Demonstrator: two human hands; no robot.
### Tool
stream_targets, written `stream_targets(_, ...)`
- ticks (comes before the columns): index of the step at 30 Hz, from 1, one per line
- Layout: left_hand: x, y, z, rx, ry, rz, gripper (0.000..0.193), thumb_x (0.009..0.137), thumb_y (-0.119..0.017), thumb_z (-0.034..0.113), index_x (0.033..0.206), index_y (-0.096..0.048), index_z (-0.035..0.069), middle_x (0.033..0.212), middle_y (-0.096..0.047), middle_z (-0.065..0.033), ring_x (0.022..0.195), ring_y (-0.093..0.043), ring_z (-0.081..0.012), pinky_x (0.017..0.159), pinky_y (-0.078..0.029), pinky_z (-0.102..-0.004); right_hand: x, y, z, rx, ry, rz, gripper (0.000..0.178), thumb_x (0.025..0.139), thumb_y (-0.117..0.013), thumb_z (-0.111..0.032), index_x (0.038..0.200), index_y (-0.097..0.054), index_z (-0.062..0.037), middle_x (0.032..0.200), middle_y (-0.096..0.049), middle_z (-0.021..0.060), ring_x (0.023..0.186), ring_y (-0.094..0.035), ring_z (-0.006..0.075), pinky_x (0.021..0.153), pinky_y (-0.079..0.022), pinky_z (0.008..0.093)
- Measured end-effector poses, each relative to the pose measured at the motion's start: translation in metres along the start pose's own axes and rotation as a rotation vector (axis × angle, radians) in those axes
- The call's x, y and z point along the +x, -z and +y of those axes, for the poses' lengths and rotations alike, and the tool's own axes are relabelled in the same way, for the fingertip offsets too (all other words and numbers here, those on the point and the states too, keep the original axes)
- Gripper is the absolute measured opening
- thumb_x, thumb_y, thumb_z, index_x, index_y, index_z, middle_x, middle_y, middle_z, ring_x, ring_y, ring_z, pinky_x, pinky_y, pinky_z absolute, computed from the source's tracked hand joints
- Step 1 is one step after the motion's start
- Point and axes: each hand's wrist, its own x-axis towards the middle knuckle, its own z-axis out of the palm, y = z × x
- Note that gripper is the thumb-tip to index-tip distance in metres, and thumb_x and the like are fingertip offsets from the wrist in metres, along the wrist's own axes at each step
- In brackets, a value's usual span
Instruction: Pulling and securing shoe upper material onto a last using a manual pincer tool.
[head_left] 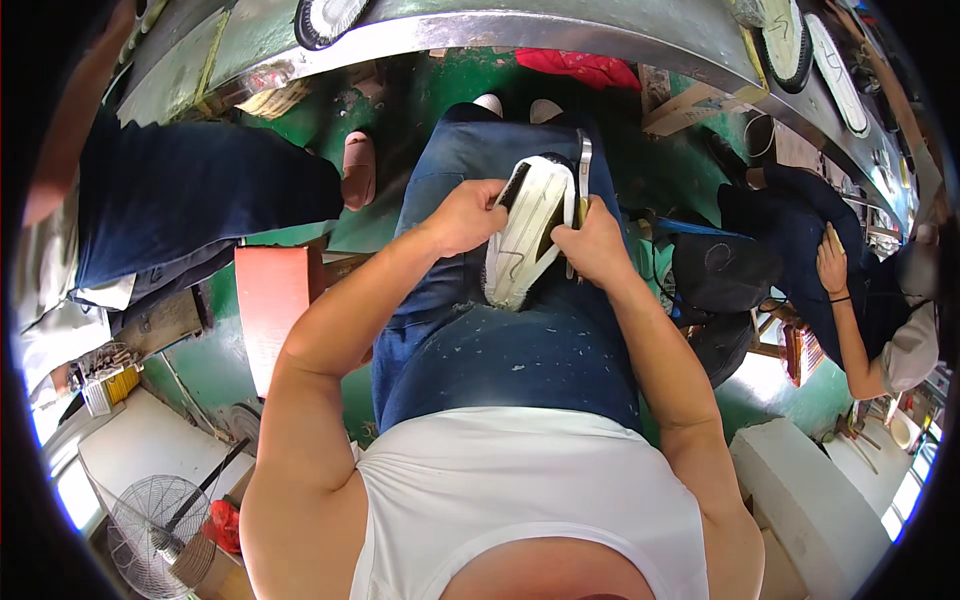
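A shoe (532, 225) lies bottom up on my lap, with a whitish underside, dark lining at its sides and a ragged rim at the near end. My left hand (468, 216) is closed on its left edge, thumb and fingers pinching the side. At the opposite edge my right hand (597, 242) pinches the shoe's side with the thumb. A slim metal hand tool (584, 165) stands along that side, passing by my right fingers; its exact kind is unclear, and my fingers partly hide it.
A metal-edged workbench (460, 35) curves across the far side, bearing a dark-rimmed shoe piece (330, 18) and white soles (838, 75). A reddish box (280, 310) stands left of my legs. People sit on both sides; a co-worker's hand (831, 260) shows at right. A fan (160, 535) stands at lower left.
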Motion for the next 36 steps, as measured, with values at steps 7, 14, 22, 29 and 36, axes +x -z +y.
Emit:
stream_targets(7,-0.007,0.004,0.015,-0.349,0.248,-0.258,0.07,0.079,-0.053,-0.009,0.146,-0.047,0.006,0.125,-0.065,-0.0052,0.107,-0.064,-0.0141,0.088,-0.052,-0.0265,0.015,0.041,0.023,0.266,-0.025,-0.524,0.032,0.087,-0.066,-0.01,0.116,-0.06,0.0017,0.093,-0.067,0.0081,0.078,-0.063,0.0134,0.069,-0.051,0.0293)
stream_targets(14,-0.033,-0.037,-0.013,-0.23,0.113,-0.005,0.076,0.087,-0.066,0.001,0.154,-0.032,0.002,0.142,-0.053,-0.0106,0.131,-0.049,-0.0178,0.113,-0.036,-0.0334,-0.052,0.085,0.019,-0.097,0.1,-0.477,0.035,0.094,-0.061,-0.017,0.124,-0.056,0.0022,0.105,-0.069,0.0138,0.095,-0.068,0.0255,0.08,-0.052,0.0353)
stream_targets(22,-0.031,-0.045,-0.028,0.101,-0.089,-0.06,0.085,0.089,-0.057,0.002,0.161,-0.01,0.004,0.156,-0.036,-0.0143,0.142,-0.037,-0.0225,0.118,-0.027,-0.0339,-0.045,0.073,-0.003,-0.754,0.749,-0.23,0.037,0.09,-0.063,-0.014,0.121,-0.057,0.0055,0.097,-0.069,0.0224,0.094,-0.067,0.0413,0.087,-0.052,0.0465)
stream_targets(29,-0.03,-0.06,-0.017,-0.695,0.179,0.106,0.079,0.105,-0.025,0.061,0.158,-0.025,0.002,0.155,-0.04,-0.0154,0.142,-0.039,-0.0233,0.116,-0.032,-0.0363,-0.027,0.066,-0.021,-0.814,0.373,-0.735,0.028,0.092,-0.064,-0.021,0.103,-0.062,0.004,0.093,-0.069,0.0252,0.092,-0.066,0.0438,0.084,-0.052,0.0499)
stream_targets(36,-0.001,-0.052,-0.06,0.108,0.067,0.534,0.06,0.109,-0.028,0.045,0.136,-0.058,0.0,0.118,-0.067,-0.0273,0.117,-0.063,-0.0399,0.1,-0.047,-0.0397,-0.051,0.006,0.034,-0.339,0.402,-0.337,0.026,0.092,-0.062,-0.023,0.101,-0.06,0.0018,0.09,-0.067,0.0266,0.089,-0.065,0.047,0.08,-0.05,0.0528)
